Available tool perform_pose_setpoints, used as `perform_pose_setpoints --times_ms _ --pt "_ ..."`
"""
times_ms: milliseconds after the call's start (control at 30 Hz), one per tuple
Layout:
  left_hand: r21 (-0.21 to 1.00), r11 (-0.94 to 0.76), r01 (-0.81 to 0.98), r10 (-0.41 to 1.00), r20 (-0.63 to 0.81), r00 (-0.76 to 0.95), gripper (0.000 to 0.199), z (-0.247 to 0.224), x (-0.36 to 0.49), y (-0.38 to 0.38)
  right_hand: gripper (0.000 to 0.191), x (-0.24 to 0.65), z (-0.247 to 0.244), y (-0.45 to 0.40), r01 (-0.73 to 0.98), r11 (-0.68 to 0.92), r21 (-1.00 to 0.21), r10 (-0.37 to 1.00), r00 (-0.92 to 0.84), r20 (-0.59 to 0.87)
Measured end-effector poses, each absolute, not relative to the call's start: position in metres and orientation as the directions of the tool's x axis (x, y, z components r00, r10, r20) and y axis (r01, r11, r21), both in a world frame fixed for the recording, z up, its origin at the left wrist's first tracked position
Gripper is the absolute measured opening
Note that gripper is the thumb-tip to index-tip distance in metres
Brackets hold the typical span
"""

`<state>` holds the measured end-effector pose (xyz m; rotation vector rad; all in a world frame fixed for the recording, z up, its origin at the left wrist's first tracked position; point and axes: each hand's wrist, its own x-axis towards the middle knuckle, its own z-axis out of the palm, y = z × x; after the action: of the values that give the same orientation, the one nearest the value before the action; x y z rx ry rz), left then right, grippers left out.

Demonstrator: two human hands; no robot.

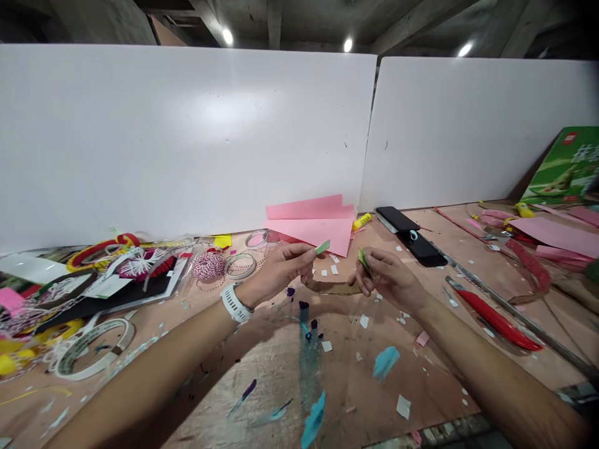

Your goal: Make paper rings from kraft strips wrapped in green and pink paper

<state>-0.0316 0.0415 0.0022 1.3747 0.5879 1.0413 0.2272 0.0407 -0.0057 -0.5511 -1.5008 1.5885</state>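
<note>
My left hand point(292, 262), with a white watch on its wrist, pinches a small light green piece point(322, 247) between thumb and fingertips. Another small green piece point(364, 262) is held in my right hand point(388, 274), its fingers bent around it. A curved strip of brown cardboard point(334, 287) spans the gap between both hands, its ends by the lower fingers. The two green pieces are apart. Behind the hands lie pink paper sheets point(318, 227).
Tape rolls point(70, 358), a red-and-white twine ball point(208, 265) and craft scraps crowd the left. To the right are phones point(421, 248), a red cutter point(496, 318), a metal ruler point(519, 319) and pink paper. White boards point(187, 143) stand behind.
</note>
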Motion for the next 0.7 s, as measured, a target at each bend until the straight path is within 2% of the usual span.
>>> perform_pose_setpoints --times_ms 100,233,700 --pt "0.97 -0.088 -0.226 0.841 0.194 0.504 0.027 0.004 -0.032 0.039 0.035 0.228 -0.008 0.041 -0.243 0.097 -0.965 0.801 -0.557 0.221" --pt "0.987 -0.087 -0.137 0.812 0.15 0.564 0.026 0.01 -0.033 0.034 0.033 0.23 -0.007 0.041 -0.162 0.116 -0.98 0.77 -0.608 0.192" --pt "0.941 -0.304 0.151 0.787 0.158 0.597 0.018 0.02 -0.031 0.028 0.033 0.233 -0.003 0.039 0.097 0.2 -0.975 0.727 -0.682 0.081"
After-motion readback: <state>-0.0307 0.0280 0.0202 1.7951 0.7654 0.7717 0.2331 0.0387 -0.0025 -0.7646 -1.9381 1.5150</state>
